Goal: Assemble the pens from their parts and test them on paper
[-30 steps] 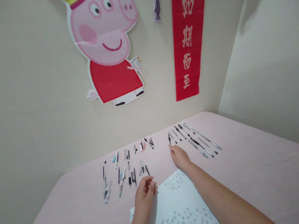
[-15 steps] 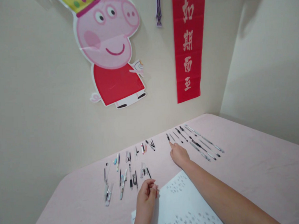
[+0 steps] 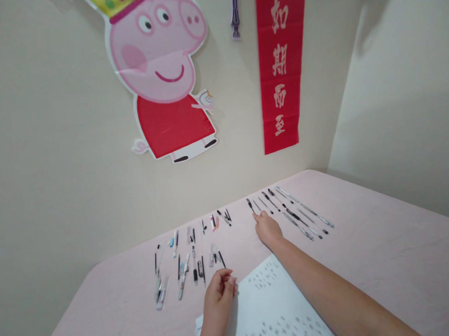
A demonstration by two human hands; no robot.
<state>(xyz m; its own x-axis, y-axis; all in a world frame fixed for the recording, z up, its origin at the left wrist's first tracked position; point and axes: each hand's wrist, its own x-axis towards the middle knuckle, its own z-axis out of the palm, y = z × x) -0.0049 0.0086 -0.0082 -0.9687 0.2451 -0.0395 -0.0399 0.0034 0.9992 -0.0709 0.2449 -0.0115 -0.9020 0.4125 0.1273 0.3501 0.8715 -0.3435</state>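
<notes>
My right hand [image 3: 267, 229] reaches far across the pink table [image 3: 383, 260], its fingers stretched toward the near ends of a row of several black and grey pens [image 3: 290, 212]; the fingertip lies by a short dark pen [image 3: 250, 205]. My left hand [image 3: 219, 288] rests at the upper left edge of a white sheet with handwriting [image 3: 277, 310], its fingers curled together; whether anything is in them I cannot make out. Just beyond it lies a scatter of pen parts, caps and refills [image 3: 187, 257].
The table stands in a corner of cream walls. A pink cartoon pig cut-out [image 3: 163, 76] and a red banner with pale characters [image 3: 281, 64] hang on the back wall. Bare pink tabletop stretches to the right.
My right hand has slid a little farther toward the row of pens, and the short dark pen at its fingertip has shifted slightly left. The left hand has stayed in place.
</notes>
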